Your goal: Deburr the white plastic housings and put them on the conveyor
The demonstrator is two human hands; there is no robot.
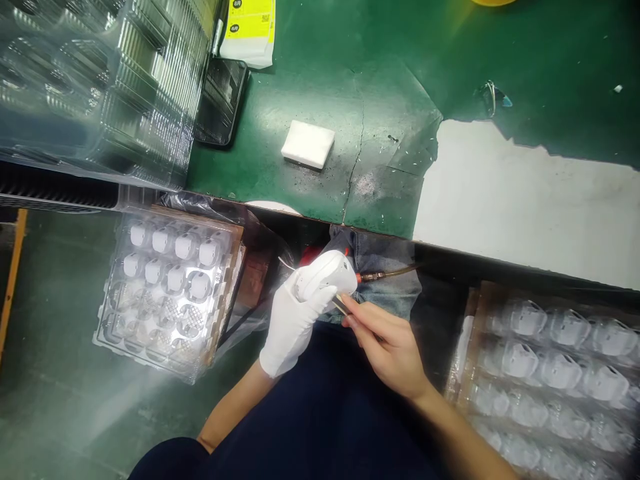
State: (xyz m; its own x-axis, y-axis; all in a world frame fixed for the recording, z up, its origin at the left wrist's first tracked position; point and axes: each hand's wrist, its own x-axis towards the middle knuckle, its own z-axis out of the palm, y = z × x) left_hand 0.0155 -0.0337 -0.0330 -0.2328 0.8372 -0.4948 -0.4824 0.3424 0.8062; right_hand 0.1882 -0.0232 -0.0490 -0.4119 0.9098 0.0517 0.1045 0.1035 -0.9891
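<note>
My left hand, in a white glove, is wrapped round a smooth white plastic housing with rounded ends and a small dark hole. It holds the part tilted above my lap, below the table's front edge. My bare right hand pinches a small flat grey blade-like tool between thumb and fingers. The tool's tip is at the lower edge of the housing, close to the gloved thumb; whether it touches the plastic I cannot tell. An air hose with an orange end lies just behind the housing.
Left is a clear tray with rows of white parts; another tray of white parts is at right. The green table carries a white sponge block, a phone, yellow labels and stacked clear trays.
</note>
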